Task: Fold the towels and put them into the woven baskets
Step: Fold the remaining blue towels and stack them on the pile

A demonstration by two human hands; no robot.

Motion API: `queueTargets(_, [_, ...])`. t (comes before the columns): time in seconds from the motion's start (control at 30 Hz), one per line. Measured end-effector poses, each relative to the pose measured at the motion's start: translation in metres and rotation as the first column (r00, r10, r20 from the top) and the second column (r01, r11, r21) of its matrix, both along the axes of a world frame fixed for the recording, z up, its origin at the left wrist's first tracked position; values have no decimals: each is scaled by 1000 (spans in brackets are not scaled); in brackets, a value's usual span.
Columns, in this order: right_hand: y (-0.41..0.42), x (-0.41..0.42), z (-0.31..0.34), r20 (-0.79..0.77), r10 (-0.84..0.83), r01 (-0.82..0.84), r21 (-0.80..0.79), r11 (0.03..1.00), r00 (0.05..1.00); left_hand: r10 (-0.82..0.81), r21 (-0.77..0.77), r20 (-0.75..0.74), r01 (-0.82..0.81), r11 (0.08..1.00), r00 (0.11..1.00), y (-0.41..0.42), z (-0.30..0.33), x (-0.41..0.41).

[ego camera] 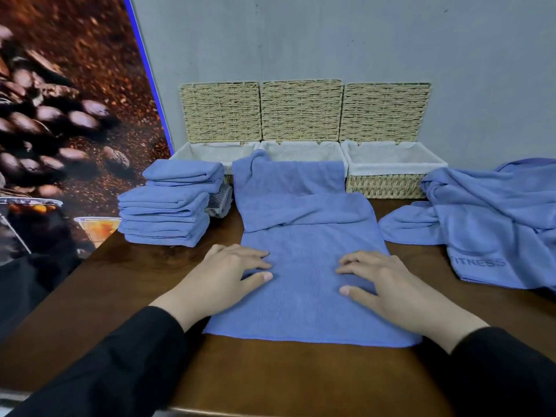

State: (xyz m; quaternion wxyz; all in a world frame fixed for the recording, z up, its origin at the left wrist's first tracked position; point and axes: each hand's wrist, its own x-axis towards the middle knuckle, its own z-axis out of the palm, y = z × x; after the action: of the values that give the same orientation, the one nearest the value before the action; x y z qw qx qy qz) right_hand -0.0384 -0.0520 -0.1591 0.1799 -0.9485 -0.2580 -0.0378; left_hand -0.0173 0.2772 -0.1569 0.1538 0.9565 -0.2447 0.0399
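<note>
Towel in hand, a long blue microfibre strip (310, 284), lies flat on the dark brown wooden table (270, 377); left hand (228, 275) and right hand (388, 284) press it with fingers spread flat, gripping nothing. Its far end is bunched and draped over the middle woven straw basket (304, 145). Left: stack of folded blue towels (168, 212), not yet binned. Right: heap of unfolded blue towels (493, 218). All three lined baskets look empty, lids up. Roughly halfway on folding, zero on loading.
</note>
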Motion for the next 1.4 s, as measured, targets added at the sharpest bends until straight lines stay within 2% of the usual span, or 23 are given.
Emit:
queueTargets(0.07, [1,5,5,-21,-4,5,31,1000,1000,18,-70,89,-11,997,996,-4,7,10])
queueTargets(0.17, [7,20,21,2,-26,25,158,987,1000,130,-289,199,-69,955,971,-12,20,36])
queueTargets(0.33, [29,64,44,92,-74,55,191,980,993,247,-412,279,-117,904,928,-33,22,79])
queueTargets(0.57, [85,163,75,245,-174,152,103,983,954,242,-477,188,-127,870,952,-26,5,98])
queueTargets(0.73, [106,225,68,193,-299,305,1,952,934,250,-449,112,-175,876,962,-29,-1,107])
queueTargets(0.93, [100,243,58,198,-345,309,192,932,918,251,-361,23,-226,905,968,-27,-8,114])
queueTargets(1.03, [102,243,60,191,-348,309,206,928,918,251,-348,16,-230,909,968,-27,-7,114])
queueTargets(1.1, [102,239,64,218,-332,288,212,934,918,260,-384,44,-224,896,965,-27,-4,113])
queueTargets(1.23, [94,206,77,189,-190,133,278,951,964,329,-565,234,-147,812,915,-25,8,106])
queueTargets(1.3, [89,182,79,188,-71,37,177,983,980,342,-588,355,-76,805,870,-27,12,104])
queueTargets(1.4, [81,140,67,156,63,-60,-21,998,986,296,-567,425,-3,823,855,-30,17,100])
